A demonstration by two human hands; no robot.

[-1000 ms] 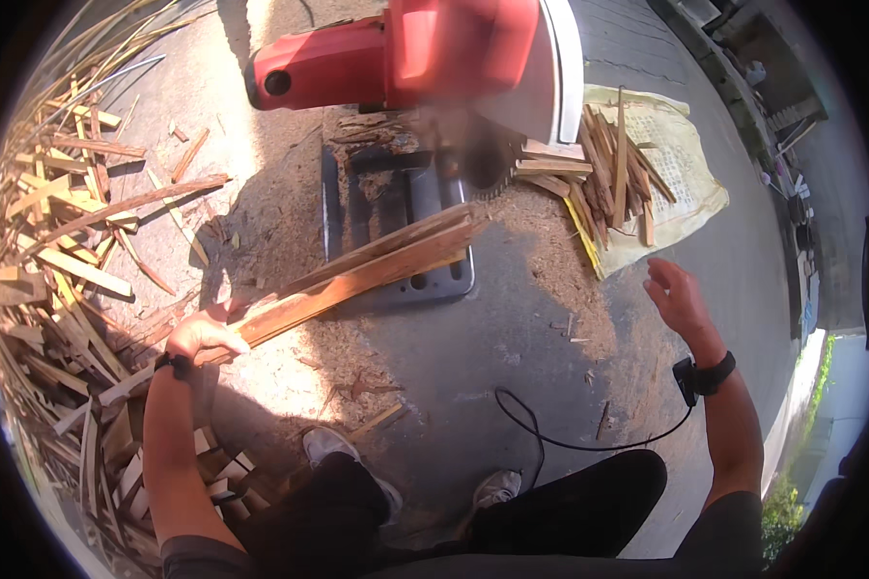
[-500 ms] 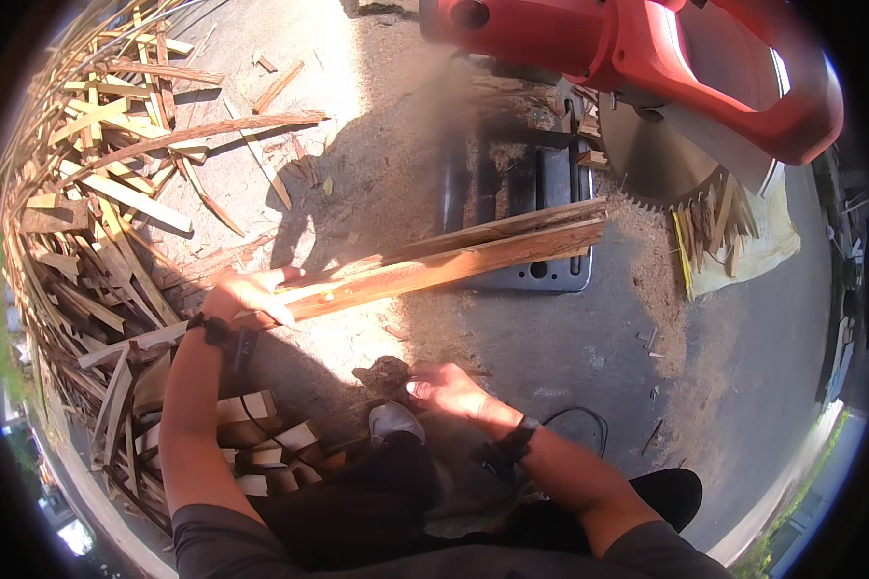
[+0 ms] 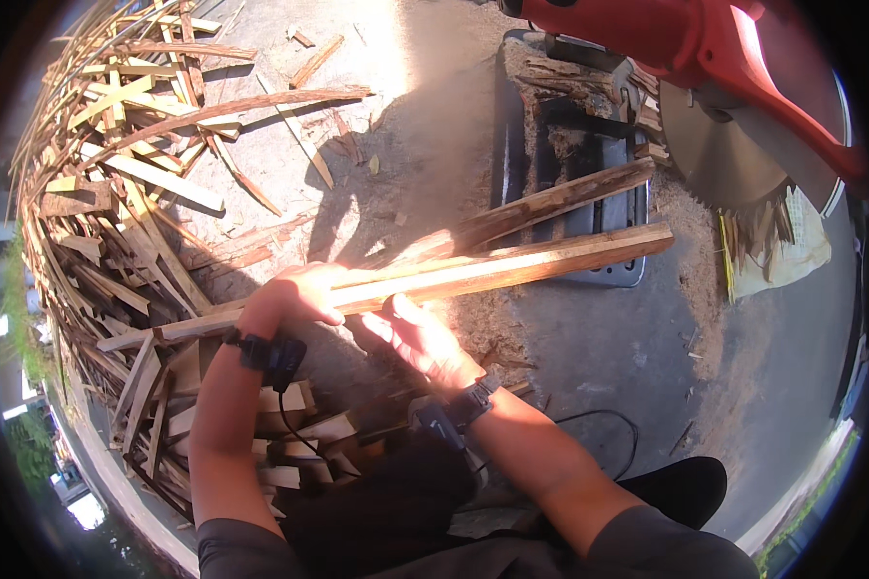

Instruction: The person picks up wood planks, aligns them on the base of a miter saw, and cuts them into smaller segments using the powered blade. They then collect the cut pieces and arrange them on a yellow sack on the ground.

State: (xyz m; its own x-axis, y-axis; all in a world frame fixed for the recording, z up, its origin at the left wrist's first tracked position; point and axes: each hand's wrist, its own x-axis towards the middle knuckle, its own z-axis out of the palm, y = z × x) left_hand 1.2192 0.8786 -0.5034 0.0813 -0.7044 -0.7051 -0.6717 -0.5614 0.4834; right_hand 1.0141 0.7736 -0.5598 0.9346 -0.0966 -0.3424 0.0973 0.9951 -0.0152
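My left hand (image 3: 304, 294) is closed around a long wood strip (image 3: 541, 262) near its left part. The strip lies slantwise across the middle, sunlit along its top. Just beyond it a second, bark-brown strip (image 3: 550, 203) spreads away at an angle; its left end is hidden near my left hand. Below the nearer strip is my right hand (image 3: 423, 340), thumb and fingers apart, its thumb close to the strip's lower edge. Whether it touches the wood I cannot tell. The strips' far ends reach over the grey metal saw base (image 3: 599, 273).
A red power saw (image 3: 686, 48) with a round toothed blade (image 3: 724, 159) stands at the upper right. Beside it lies a pale sack (image 3: 801, 251) with thin offcuts. A large heap of wood scraps (image 3: 116, 183) fills the left; short cut blocks (image 3: 304, 425) sit near my legs. Sawdust covers the ground.
My right hand has moved up from a brown lump near my foot to the strip's underside. The two strips have spread apart at their right ends. The view has shifted, moving the scene rightward.
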